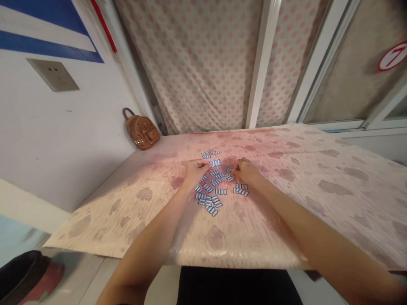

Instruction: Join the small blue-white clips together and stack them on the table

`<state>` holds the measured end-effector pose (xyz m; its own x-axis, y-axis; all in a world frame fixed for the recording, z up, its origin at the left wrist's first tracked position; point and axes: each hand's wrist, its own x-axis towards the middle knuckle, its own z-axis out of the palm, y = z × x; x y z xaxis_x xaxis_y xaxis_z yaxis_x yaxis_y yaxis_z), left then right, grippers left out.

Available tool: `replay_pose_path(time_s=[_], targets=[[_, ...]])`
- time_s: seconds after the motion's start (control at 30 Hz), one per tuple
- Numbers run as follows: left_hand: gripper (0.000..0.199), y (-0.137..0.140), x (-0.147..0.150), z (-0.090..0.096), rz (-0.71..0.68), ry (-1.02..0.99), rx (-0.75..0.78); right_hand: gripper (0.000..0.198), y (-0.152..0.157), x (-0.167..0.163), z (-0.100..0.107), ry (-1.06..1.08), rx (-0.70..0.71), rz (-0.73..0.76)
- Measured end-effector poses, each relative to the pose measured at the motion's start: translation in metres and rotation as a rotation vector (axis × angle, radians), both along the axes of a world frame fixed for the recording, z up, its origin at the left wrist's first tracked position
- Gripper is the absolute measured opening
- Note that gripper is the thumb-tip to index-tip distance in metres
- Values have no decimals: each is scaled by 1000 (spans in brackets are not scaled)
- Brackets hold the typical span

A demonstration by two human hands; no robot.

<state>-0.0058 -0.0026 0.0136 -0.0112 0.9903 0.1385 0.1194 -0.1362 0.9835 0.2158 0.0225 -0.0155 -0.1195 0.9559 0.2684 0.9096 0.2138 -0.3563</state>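
1. Left hand (194, 171): thumb and fingertips pinched shut, gripping the left edge of a blue-edged piece (215, 162), which sits beyond the near pile (208, 202)
2. Right hand (247, 170): fingers curled in, tips closed on a small blue-edged piece (229, 169), beyond the near pile and to its right; only a narrow gap parts the two hands
3. Loose scatter (216, 178): just beyond the near pile, several pieces with edges overlapping at odd angles, crowding the room between the wrists
4. A flat-lying piece (220, 192) is just right of the near pile; farther right, a side cluster (241, 189) lies close beside the right wrist
5. Far cluster (210, 154): well beyond the near pile, past the left fingertips
6. Table (343, 182): its patterned cover gives broad room right of the near pile, a smaller stretch to the left, and a strip between the pile and the rounded front edge
7. Brown backpack (144, 132): far beyond the near pile to the left, by the wall (92, 123); a dotted curtain (203, 67) hangs past the back edge
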Motion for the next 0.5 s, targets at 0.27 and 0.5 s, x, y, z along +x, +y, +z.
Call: replay_pose_path(time_s=[0.27, 0.5], targets=[[9, -1, 0, 0, -14, 27, 17, 10, -3, -4, -2, -9, 5, 3], [11, 2, -1, -5, -9, 65, 43, 18, -16, -5, 19, 424, 125, 99]])
